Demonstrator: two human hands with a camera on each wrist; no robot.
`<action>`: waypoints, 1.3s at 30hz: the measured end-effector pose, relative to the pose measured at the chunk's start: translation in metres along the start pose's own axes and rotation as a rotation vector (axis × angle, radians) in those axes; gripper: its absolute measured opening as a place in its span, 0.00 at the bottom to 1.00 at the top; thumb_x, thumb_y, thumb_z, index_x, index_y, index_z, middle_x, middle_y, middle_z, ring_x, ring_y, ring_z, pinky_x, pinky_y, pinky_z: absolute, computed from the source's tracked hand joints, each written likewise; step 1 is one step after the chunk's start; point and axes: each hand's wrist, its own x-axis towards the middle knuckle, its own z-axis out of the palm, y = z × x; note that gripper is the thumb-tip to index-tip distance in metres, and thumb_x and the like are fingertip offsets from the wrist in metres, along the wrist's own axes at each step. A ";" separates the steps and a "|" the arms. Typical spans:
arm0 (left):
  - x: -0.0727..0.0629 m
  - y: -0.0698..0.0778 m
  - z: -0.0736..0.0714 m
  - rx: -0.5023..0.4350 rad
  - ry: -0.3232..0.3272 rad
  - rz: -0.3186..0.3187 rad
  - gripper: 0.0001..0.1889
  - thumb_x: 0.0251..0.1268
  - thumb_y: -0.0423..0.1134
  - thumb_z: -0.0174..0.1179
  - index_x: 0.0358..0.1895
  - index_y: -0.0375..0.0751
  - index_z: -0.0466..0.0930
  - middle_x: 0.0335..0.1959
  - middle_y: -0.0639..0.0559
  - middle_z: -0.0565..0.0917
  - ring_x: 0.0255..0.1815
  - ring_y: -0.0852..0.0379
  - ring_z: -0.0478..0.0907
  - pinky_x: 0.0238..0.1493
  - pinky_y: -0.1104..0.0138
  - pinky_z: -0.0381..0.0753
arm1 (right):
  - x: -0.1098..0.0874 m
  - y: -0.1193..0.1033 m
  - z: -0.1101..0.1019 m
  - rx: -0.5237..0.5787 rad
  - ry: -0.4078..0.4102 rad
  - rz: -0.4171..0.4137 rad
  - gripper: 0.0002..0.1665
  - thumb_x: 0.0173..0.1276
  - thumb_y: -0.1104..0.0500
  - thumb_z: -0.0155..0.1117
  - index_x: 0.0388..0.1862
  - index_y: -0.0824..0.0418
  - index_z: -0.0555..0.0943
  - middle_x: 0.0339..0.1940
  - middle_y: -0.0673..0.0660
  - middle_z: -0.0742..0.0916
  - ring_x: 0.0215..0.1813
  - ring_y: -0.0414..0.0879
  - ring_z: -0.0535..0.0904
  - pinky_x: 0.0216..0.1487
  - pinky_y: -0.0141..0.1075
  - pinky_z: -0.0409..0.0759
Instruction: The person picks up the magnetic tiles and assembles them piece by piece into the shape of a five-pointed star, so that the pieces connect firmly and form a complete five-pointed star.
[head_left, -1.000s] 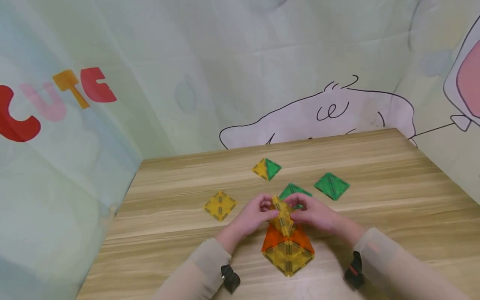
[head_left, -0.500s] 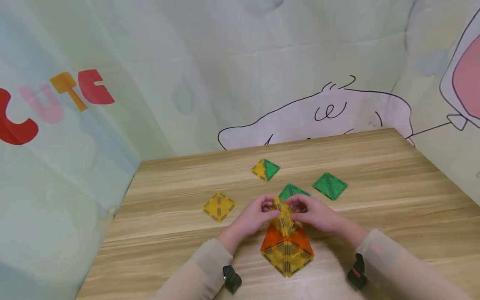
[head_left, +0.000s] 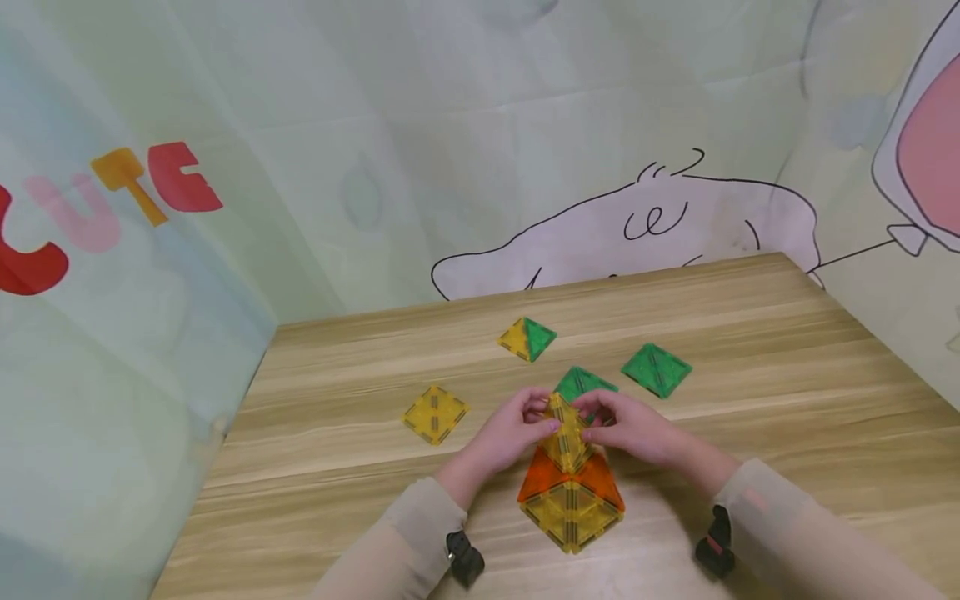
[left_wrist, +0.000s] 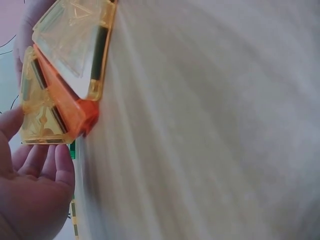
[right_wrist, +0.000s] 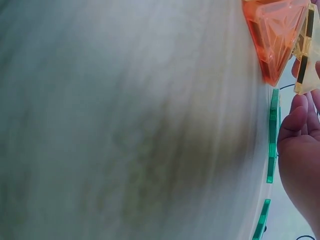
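- Apparently half-built: the lower yellow tiles point(head_left: 551, 512) meet the near side of the orange piece point(head_left: 542, 478), and the upper yellow tiles point(head_left: 567, 446) touch its top.
- Unused: a yellow diamond point(head_left: 436, 414) left of the orange piece; a green diamond point(head_left: 656, 370) and others beyond it.
- Upper tiles' long axis rises from the orange piece, top corner tipped slightly left.
- Left hand point(head_left: 512, 430) and right hand point(head_left: 633, 428) seemingly pinch their sides; some fingertips are hidden.

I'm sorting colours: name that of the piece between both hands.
Yellow; that piece shows best in the head view.
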 end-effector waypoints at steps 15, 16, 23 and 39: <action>0.011 -0.011 0.004 0.032 -0.010 -0.019 0.24 0.63 0.44 0.60 0.61 0.40 0.69 0.50 0.49 0.78 0.50 0.54 0.74 0.51 0.60 0.74 | -0.001 0.010 -0.012 -0.060 0.066 0.001 0.26 0.63 0.57 0.65 0.56 0.68 0.74 0.45 0.57 0.81 0.42 0.47 0.75 0.40 0.35 0.75; 0.012 -0.011 0.003 0.030 -0.004 -0.020 0.25 0.63 0.44 0.60 0.61 0.40 0.68 0.51 0.49 0.78 0.50 0.54 0.74 0.51 0.60 0.74 | 0.000 0.011 -0.014 -0.072 0.084 0.003 0.26 0.63 0.57 0.65 0.57 0.68 0.74 0.46 0.57 0.81 0.42 0.47 0.75 0.41 0.35 0.75; 0.023 -0.013 -0.002 0.095 0.040 -0.012 0.23 0.67 0.43 0.57 0.62 0.40 0.68 0.53 0.49 0.77 0.51 0.53 0.74 0.52 0.59 0.74 | 0.005 0.018 -0.029 -0.275 0.111 -0.027 0.30 0.60 0.58 0.67 0.60 0.68 0.72 0.48 0.60 0.80 0.43 0.49 0.76 0.41 0.40 0.77; 0.050 -0.017 -0.012 0.617 -0.051 0.051 0.33 0.56 0.40 0.62 0.67 0.41 0.66 0.62 0.45 0.68 0.62 0.49 0.64 0.63 0.59 0.64 | 0.034 0.021 -0.032 -0.603 0.036 -0.040 0.39 0.54 0.52 0.71 0.61 0.69 0.71 0.57 0.69 0.75 0.58 0.63 0.70 0.58 0.55 0.68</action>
